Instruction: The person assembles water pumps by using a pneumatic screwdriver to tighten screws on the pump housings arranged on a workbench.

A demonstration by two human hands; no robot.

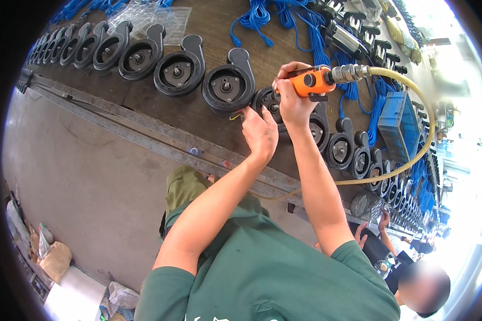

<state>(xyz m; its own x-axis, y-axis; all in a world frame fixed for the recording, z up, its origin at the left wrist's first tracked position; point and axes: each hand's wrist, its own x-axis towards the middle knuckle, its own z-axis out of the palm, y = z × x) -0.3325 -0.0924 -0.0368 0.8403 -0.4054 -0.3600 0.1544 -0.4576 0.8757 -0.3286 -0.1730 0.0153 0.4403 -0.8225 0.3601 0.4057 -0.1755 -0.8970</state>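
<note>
On my feed the right hand's [297,102] fingers wrap the orange hose-fed tool [311,83], apparently lining it up over the black round housing [273,107] beneath; the left hand's [260,132] touch its rim, likely steadying, pinch unclear.

My right hand [295,104] and the orange tool [311,82] hide much of the black caster [259,99] below (the tool's tip included). Blue cords [256,17] run off the top edge; a co-worker's head [426,289] is blurred; the farthest casters [36,52] are too small to make out.
</note>
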